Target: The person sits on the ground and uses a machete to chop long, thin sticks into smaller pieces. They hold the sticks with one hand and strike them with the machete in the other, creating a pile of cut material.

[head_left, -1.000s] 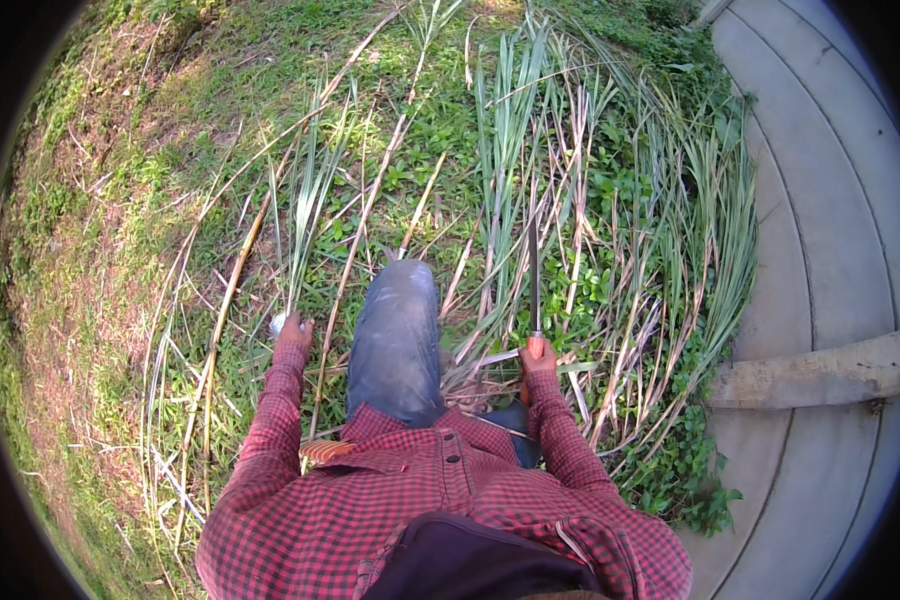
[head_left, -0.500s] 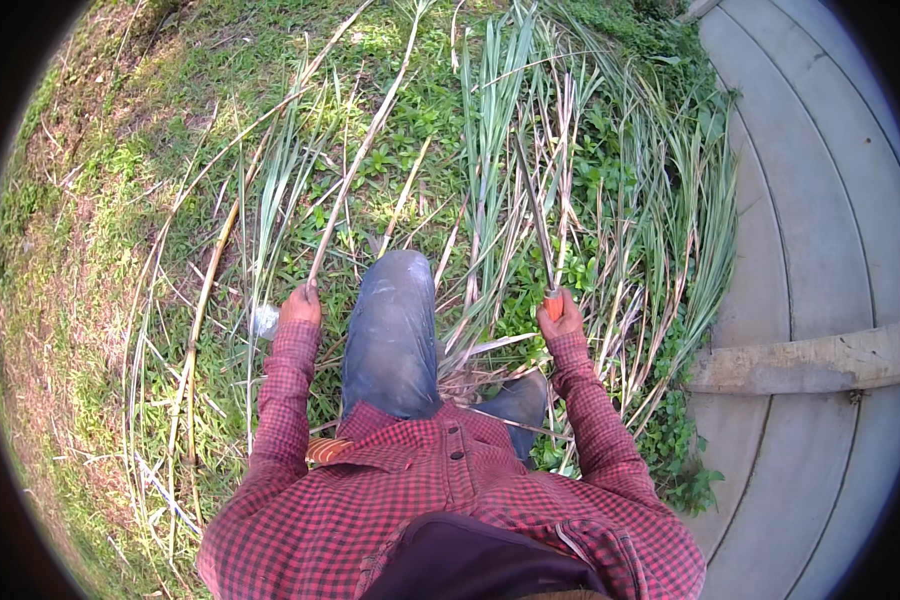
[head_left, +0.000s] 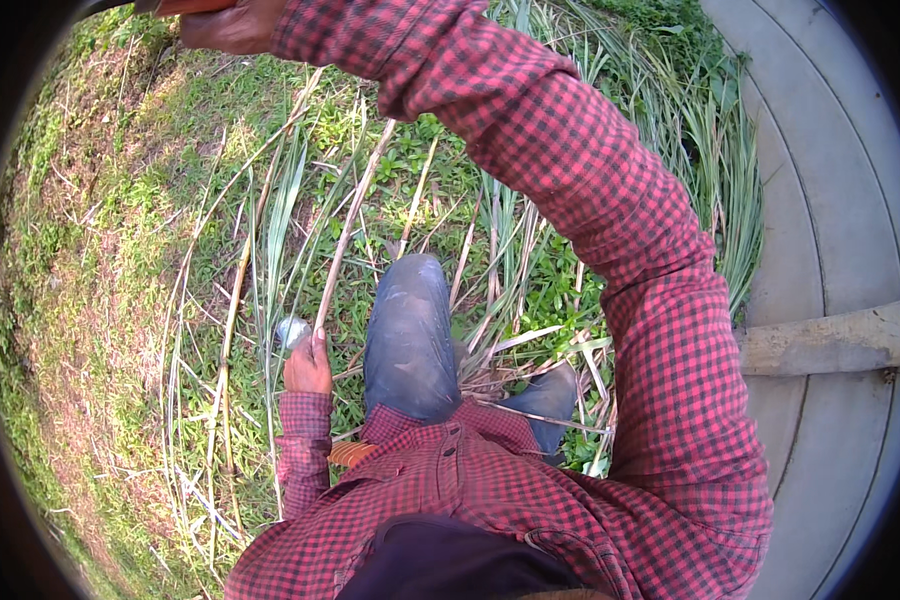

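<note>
My left hand [head_left: 308, 368] is closed around the lower end of a long, pale brown cane stalk [head_left: 355, 205], which slants up and away over the grass. Stretched far across to the upper left is my right arm, its sleeve passing in front of much of the scene. At the picture's upper rim my right hand [head_left: 232, 28] grips a machete by its orange handle [head_left: 192, 5]. Only a short dark piece of the blade shows; the rest lies outside the view. A crumpled clear plastic piece [head_left: 292, 332] is on the grass beside my left hand.
Cut long-leaved stalks [head_left: 232, 330] lie to the left. A thick heap of green leaves and stalks [head_left: 715, 150] borders grey concrete slabs [head_left: 840, 200] with a raised crossbar [head_left: 820, 342] at right. My bent knee [head_left: 410, 330] rises in the middle.
My right hand has swung the machete from the right side up and across to the far upper left. My left hand has dropped slightly nearer, still on the stalk.
</note>
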{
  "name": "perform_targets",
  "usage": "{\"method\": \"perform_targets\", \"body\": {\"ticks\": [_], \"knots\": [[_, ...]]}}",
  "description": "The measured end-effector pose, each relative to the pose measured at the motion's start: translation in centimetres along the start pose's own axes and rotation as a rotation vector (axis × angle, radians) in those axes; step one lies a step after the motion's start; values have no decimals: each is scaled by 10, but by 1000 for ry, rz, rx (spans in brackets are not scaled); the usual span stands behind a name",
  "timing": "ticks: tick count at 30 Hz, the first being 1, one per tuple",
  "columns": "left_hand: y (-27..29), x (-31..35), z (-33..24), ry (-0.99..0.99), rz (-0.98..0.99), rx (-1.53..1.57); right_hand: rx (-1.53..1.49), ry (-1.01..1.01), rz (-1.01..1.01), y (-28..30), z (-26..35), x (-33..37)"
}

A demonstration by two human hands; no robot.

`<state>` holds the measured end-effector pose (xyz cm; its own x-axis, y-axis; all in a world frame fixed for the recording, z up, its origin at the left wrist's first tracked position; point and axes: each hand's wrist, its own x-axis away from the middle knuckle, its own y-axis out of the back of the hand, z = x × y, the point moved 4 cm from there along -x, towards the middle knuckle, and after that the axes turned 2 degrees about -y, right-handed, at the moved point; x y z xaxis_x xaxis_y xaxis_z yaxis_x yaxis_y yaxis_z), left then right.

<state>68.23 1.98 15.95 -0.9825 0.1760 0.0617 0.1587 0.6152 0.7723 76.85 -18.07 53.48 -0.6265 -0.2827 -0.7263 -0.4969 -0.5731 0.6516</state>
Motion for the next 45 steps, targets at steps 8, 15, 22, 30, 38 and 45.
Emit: {"method": "perform_targets", "body": {"ticks": [8,15,22,30,38,45], "knots": [[121,-1,85,-11,-103,82,604,-1232,953,-3,-263,440],[2,-46,102,51,82,247,145,-2103,-80,51,-125,681],[-29,-30,63,93,40,484,-489,-1683,-138,-13,-115,574],[-43,8,26,61,102,591,-1060,-1563,217,-76,-139,320],[-36,8,17,119,136,782,-1355,-1492,538,-117,-92,291],[-41,6,17,56,111,740,-1567,-1603,324,-131,-92,298]]}}
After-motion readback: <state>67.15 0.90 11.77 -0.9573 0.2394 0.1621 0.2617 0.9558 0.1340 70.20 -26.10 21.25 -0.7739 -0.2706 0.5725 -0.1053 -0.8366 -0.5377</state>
